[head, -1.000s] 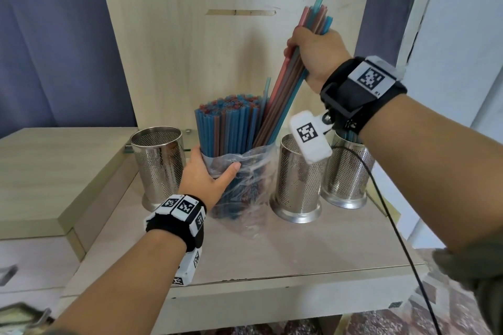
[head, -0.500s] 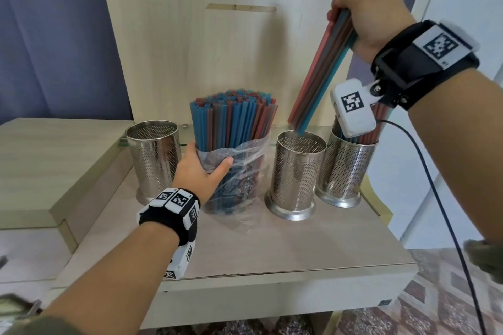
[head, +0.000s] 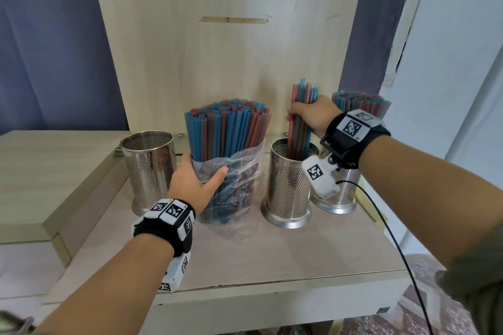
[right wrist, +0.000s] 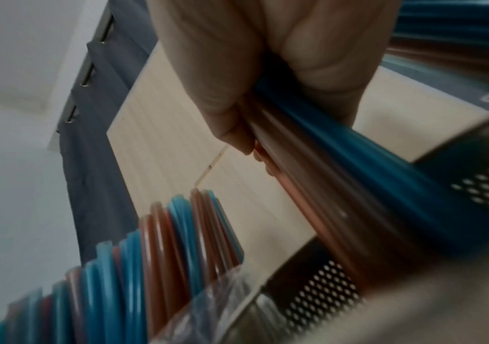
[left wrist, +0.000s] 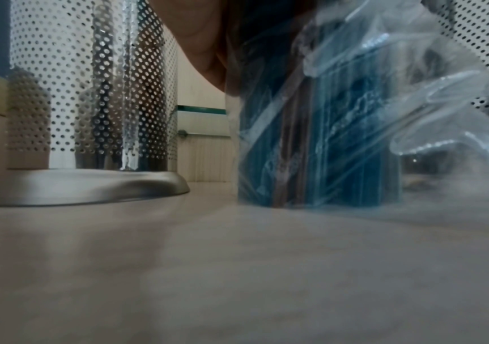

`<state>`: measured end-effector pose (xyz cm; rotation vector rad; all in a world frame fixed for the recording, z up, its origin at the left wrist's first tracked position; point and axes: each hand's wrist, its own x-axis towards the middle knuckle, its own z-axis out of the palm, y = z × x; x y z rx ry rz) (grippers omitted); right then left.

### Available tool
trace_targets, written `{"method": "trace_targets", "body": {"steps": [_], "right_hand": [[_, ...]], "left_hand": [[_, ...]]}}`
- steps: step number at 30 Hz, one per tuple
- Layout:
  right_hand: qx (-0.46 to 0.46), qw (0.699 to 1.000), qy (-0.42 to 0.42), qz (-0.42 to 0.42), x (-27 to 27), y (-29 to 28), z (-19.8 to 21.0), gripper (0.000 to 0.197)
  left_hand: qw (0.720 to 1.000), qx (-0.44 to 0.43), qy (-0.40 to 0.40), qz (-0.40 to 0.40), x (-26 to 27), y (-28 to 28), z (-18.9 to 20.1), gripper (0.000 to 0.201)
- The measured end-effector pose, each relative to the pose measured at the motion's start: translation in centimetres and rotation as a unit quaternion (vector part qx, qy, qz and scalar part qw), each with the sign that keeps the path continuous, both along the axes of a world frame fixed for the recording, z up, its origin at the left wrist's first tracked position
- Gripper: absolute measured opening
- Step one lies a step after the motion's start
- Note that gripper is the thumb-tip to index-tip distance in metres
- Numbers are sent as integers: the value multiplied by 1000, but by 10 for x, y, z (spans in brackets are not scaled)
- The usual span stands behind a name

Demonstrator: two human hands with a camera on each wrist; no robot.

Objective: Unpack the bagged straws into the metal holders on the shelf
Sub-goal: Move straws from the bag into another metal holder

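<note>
A clear plastic bag (head: 234,185) of blue and red straws (head: 228,128) stands upright on the shelf (head: 272,250). My left hand (head: 194,182) grips the bag around its rolled-down top edge. My right hand (head: 310,117) holds a small bunch of straws (head: 300,128) whose lower ends sit inside the middle metal holder (head: 288,187). The right wrist view shows my fingers (right wrist: 231,116) curled round that bunch (right wrist: 340,186) above the holder rim (right wrist: 458,149). A right holder (head: 340,193) behind my wrist is full of straws (head: 359,103). The left holder (head: 148,166) is empty.
The shelf has a wooden back panel (head: 231,35) close behind the holders. A raised wooden step (head: 54,171) borders the shelf on the left. A black cable (head: 394,239) hangs from my right wrist across the shelf's right front corner.
My right hand has come down from high above, lowering the bunch of straws from over the middle holder into it. My left hand has stayed on the bag.
</note>
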<state>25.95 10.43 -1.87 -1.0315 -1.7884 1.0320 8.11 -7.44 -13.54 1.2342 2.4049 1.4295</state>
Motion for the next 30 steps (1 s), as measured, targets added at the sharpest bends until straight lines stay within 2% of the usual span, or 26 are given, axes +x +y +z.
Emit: {"method": "trace_targets", "body": {"steps": [2,6,10,14,16,19,22,25,30], "right_hand": [[-1,999,-47,-20,1,0,-5,11],[1,982,-190,-13,9,-9,-8,34],[-12,976,-219,-7,15,-21,-7,55],[6,964,-264,-20,29,-45,4,59],[39,962,-265,-45,35,-52,7,71],[90,972,-213,-43,39,-66,9,91],[104,978,-183,12,31,-82,10,65],[71,981,-166,75,12,-90,5,84],[43,989,-121,73,-19,-82,-6,98]], "left_hand": [[1000,-2,0,0,0,0,0,99],[1000,-2,4,2,-1,1,-1,99],[1000,-4,6,3,0,1,-2,99],[1000,-4,4,4,-1,1,-2,99],[1000,-6,3,5,-1,2,-2,99],[1000,-8,0,5,-2,2,-2,100],[1000,-10,-5,1,-4,1,-2,101],[1000,-11,-12,-1,-5,0,-1,101],[1000,-11,-9,-3,-2,-1,0,101]]}}
